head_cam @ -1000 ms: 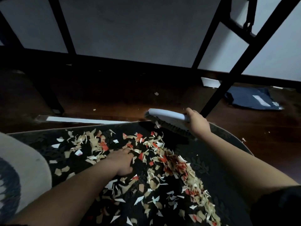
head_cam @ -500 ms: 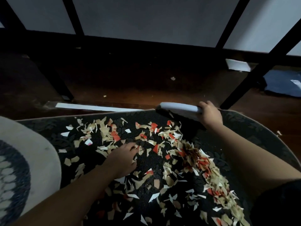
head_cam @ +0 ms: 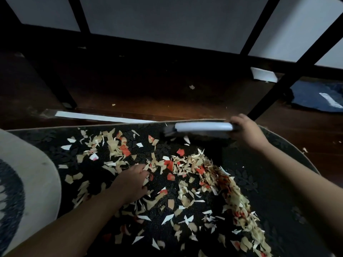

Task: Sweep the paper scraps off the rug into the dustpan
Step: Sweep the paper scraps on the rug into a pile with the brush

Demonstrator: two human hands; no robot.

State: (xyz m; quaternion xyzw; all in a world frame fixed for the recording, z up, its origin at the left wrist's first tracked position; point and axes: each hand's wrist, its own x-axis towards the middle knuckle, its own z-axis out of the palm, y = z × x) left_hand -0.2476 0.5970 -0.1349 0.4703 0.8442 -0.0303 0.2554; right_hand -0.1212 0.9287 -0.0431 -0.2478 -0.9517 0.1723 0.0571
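Closed around the handle end of the hand brush, the right hand holds it at the rug's far edge, bristles down. The left hand is pressed flat and empty among the paper scraps, which are spread across the dark rug and banked in a ridge toward the right. No dustpan is seen, though the dim light may hide it. Short, low strokes toward the ridge are advised, so that light pieces are gathered rather than flicked onto the floor.
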